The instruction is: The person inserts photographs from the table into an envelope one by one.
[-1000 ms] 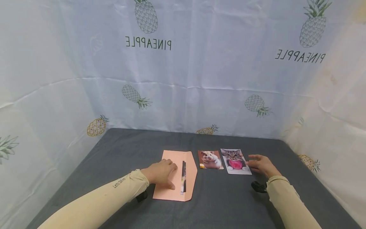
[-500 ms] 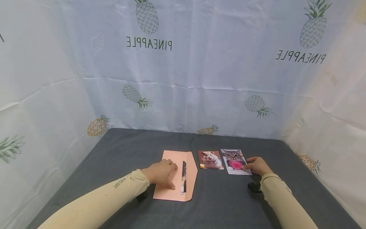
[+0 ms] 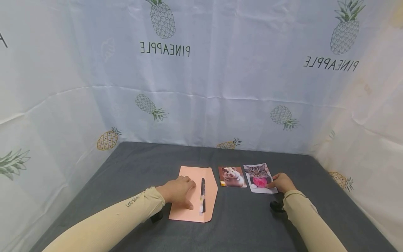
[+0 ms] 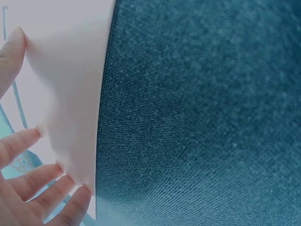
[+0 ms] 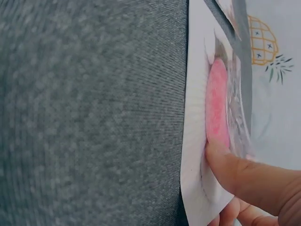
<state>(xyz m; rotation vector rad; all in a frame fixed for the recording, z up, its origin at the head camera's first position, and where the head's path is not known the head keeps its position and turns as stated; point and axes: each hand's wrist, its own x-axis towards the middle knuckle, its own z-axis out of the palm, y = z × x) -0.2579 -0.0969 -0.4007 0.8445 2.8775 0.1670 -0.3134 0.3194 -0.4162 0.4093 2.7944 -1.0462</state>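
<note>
A peach envelope [image 3: 192,216] lies on the dark cloth, with a narrow slot showing strips of pictures [image 3: 203,196] inside. My left hand [image 3: 177,190] rests on it with fingers spread; in the left wrist view the fingertips [image 4: 66,181] touch its pale surface. To the right is a cat photo [image 3: 255,171] with a pink ball. My right hand [image 3: 283,182] pinches its right edge, the thumb [image 5: 235,169] on top and the other fingers beneath, as the right wrist view shows. Between envelope and cat photo lies a hamster photo [image 3: 232,176].
Dark grey cloth [image 3: 239,224] covers the table. A pale curtain [image 3: 207,70] with pineapple prints hangs behind and on both sides. Below each wrist a small black device [image 3: 156,216] shows.
My right hand has moved left onto the cat photo and taken hold of its edge; the photo's right side looks slightly raised. The left hand has stayed on the envelope.
</note>
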